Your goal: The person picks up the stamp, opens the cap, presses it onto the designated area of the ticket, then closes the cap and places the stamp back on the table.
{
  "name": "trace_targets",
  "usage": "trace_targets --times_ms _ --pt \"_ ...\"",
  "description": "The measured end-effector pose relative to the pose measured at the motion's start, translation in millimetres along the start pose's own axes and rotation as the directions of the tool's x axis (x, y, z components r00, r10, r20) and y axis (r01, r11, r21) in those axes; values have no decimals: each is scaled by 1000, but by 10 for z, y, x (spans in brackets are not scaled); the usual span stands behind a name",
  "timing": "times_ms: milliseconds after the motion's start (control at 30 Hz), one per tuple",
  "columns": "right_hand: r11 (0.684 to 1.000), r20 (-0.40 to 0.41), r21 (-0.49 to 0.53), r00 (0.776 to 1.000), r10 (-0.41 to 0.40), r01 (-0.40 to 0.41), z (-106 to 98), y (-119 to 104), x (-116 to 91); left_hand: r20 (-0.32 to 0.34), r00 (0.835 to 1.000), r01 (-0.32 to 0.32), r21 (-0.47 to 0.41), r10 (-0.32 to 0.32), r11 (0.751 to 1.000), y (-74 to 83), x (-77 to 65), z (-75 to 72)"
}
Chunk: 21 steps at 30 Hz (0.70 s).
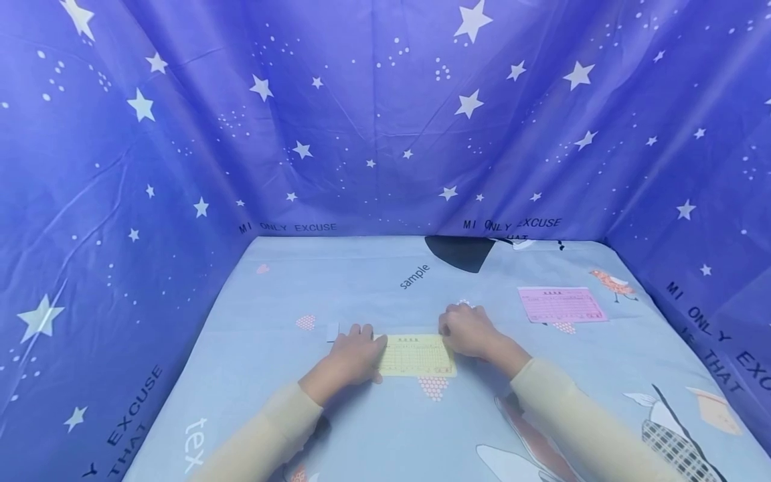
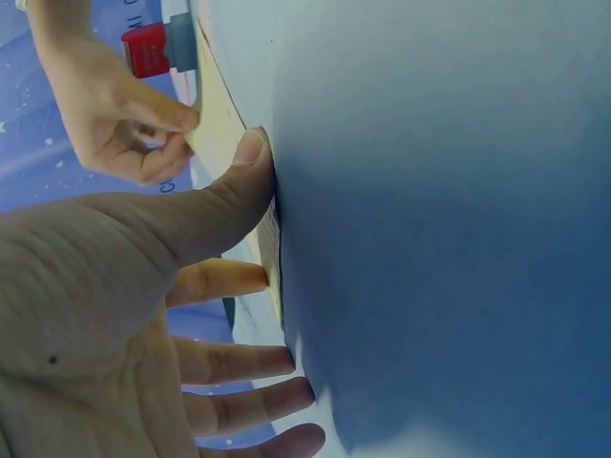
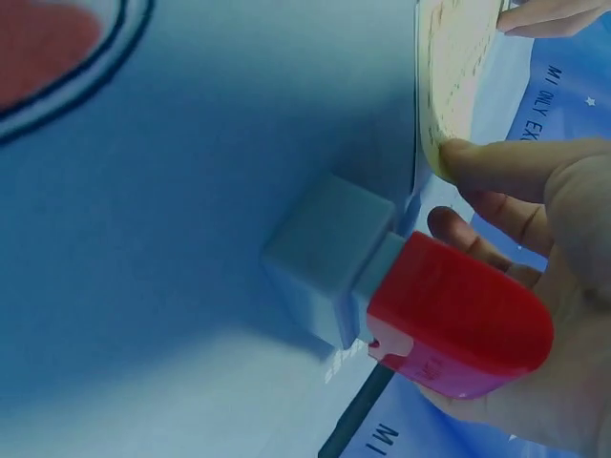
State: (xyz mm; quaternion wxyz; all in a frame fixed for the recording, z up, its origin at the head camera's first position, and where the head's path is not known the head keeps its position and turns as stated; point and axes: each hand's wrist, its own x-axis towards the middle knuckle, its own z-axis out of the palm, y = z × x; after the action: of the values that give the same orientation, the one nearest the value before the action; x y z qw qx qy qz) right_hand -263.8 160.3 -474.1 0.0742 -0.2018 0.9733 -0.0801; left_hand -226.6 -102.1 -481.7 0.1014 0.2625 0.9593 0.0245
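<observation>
Left hand (image 1: 357,355) at lower centre of the frame, palm down, fingers spread and mostly straight, with thumb laid on the left end of one yellow slip (image 1: 418,355). Right hand (image 1: 470,329) just right of centre, pinching the slip's upper right corner between thumb and finger. Two printed slips in all: the yellow one between both hands at lower centre, plus one pink slip (image 1: 563,304) lying well apart at right. One red-and-grey object (image 3: 468,310), close beneath the right palm in the right wrist view. Two pale sleeves (image 1: 265,432) slanting inward from the bottom edge, over a counter (image 1: 337,281) with light-blue patterned cloth.
</observation>
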Motion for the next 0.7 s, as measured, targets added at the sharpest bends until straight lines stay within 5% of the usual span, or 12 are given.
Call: trace_targets --times_ms 267,700 --pt "950 50 274 989 139 -147 -40 23 -36 -3 1000 6 -7 -6 1000 18 -17 -28" --pt "896 91 420 989 116 -143 -140 29 -52 -13 1000 5 -8 -6 1000 -4 -5 -3"
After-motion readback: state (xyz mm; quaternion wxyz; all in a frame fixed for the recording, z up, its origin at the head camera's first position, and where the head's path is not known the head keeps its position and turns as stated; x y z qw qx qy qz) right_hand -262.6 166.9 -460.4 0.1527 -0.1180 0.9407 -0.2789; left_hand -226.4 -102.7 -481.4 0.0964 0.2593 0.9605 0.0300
